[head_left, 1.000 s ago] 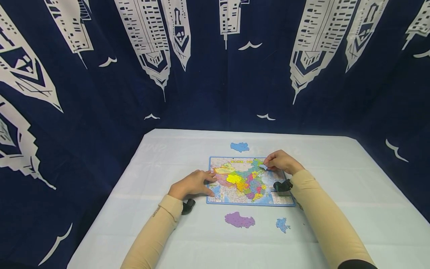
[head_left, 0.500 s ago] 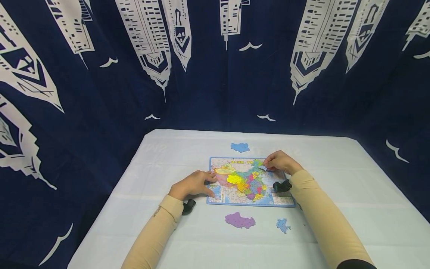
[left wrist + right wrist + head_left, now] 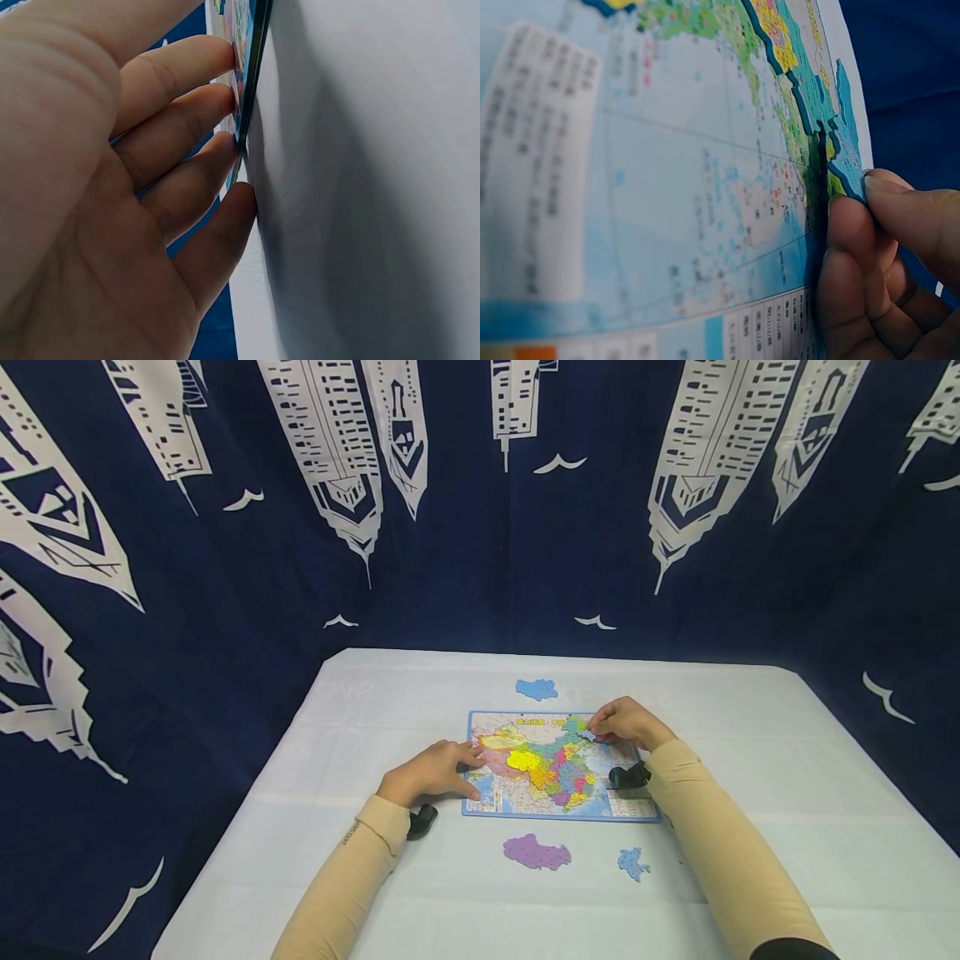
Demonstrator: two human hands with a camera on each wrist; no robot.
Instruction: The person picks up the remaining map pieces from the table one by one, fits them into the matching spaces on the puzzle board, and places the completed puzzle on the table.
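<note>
A map puzzle board with a blue border lies on the table, many coloured pieces set in it. My left hand rests at its left edge; in the left wrist view the fingers are extended, tips at the board's rim. At the board's upper right, my right hand pinches a blue puzzle piece between thumb and fingers. In the right wrist view that piece stands tilted close over the map's green and yellow northeast part. The fingers cover one end of it.
On the white table, a purple puzzle piece and a small blue piece lie in front of the board. Behind it lies another blue piece. A dark blue patterned curtain hangs beyond the table's far edge.
The piece in my right hand has changed its tilt slightly over the board. Both hands stay in nearly the same places.
</note>
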